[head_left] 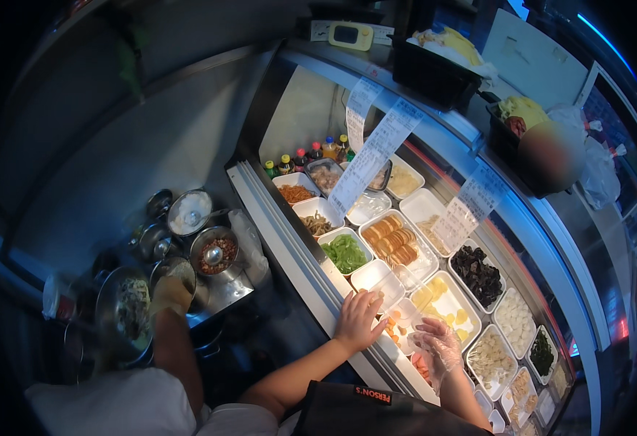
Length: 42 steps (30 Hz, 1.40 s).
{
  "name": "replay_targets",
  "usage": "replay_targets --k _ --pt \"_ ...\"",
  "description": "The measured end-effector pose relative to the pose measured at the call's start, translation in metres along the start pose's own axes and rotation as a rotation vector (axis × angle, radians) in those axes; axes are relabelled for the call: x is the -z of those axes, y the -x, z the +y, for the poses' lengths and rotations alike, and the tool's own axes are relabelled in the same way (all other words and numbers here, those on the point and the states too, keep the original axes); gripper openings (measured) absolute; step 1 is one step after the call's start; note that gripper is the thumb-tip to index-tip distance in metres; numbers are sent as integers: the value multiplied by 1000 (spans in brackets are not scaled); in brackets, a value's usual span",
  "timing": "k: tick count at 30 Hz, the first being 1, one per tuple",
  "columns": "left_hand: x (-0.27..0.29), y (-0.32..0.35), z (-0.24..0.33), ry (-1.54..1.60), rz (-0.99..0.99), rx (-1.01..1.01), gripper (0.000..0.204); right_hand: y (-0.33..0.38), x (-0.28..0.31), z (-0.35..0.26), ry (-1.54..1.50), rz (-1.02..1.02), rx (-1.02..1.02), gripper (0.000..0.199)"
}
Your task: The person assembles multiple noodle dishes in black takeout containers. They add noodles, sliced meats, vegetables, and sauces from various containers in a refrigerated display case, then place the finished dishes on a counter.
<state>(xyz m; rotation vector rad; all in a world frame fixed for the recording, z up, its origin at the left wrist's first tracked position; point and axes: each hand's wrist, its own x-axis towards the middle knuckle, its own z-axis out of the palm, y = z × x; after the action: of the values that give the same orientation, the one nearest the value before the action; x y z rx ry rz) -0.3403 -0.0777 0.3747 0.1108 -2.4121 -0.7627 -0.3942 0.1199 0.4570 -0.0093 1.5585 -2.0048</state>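
Observation:
My left hand (360, 319) is bare and lies palm down at the near edge of a lit food case, its fingers apart beside a clear plastic tub (377, 279). Whether its fingertips grip a tub wall I cannot make out. In a clear plastic glove, my right hand (438, 343) hovers with loosely bent, parted fingers over orange slices (394, 325). Nothing shows in its fingers. Just beyond it lies a white tray (443, 299) of pale yellow slices. Green leaves (346, 251) and browned rolls (391, 240) fill trays farther off.
At the left, a co-worker's hand (174, 292) reaches into a metal bowl, among several pots and bowls (215, 250). Printed paper slips (376, 156) hang over the case. Black tubs (434, 73) stand on its top ledge. Small bottles (301, 159) line its far left end.

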Motion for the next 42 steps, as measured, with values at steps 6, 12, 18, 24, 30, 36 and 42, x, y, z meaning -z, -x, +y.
replay_targets --k 6,12,18,24,30,36,42 --pt "1 0 1 -15 -13 18 42 8 0 -4 -27 5 -32 41" --pt "4 -3 3 5 -22 22 41 6 9 0 48 -17 -14 42" --pt "2 0 2 3 9 12 40 11 12 1 23 -21 -18 41" --pt "2 0 3 1 12 22 39 14 15 9 54 -26 -48 41" --pt "3 0 3 9 23 26 38 18 16 11 20 -14 -60 40" --pt "-1 3 0 8 12 35 36 22 11 7 -28 -1 -90 40" --pt "-1 3 0 18 13 41 35 25 4 5 -44 9 -109 38"
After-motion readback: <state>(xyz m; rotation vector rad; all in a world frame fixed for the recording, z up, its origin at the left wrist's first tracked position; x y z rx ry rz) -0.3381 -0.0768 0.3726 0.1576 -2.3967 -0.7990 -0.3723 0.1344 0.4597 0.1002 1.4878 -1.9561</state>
